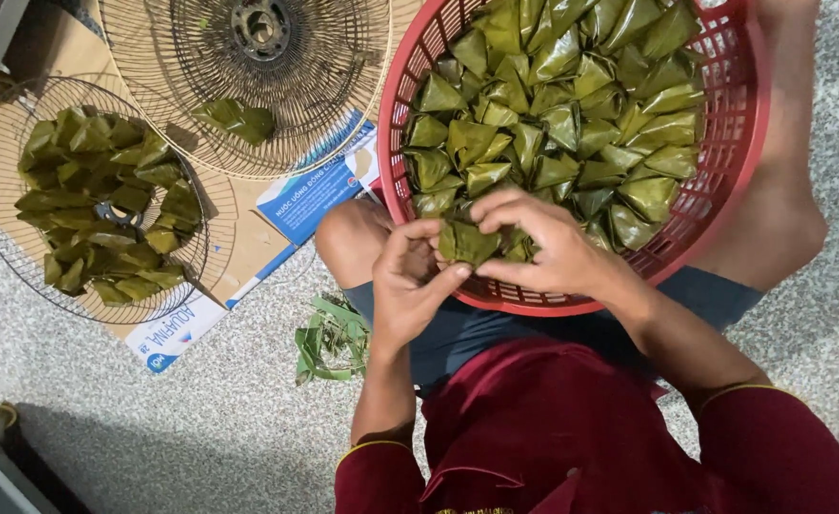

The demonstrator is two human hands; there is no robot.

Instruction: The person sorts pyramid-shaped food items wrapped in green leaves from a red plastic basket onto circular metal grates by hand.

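Speckled grey floor (pixel 153 419) w/ flattened cardboard (pixel 248 228), evenly lit.

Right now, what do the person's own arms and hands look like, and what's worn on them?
Both hands are bare: the left hand and right hand show no gloves, and no rings or watch can be seen. The forearms are uncovered. Dark red sleeves end near the elbows, each cuff edged with thin yellow piping. The garment matches across the chest.
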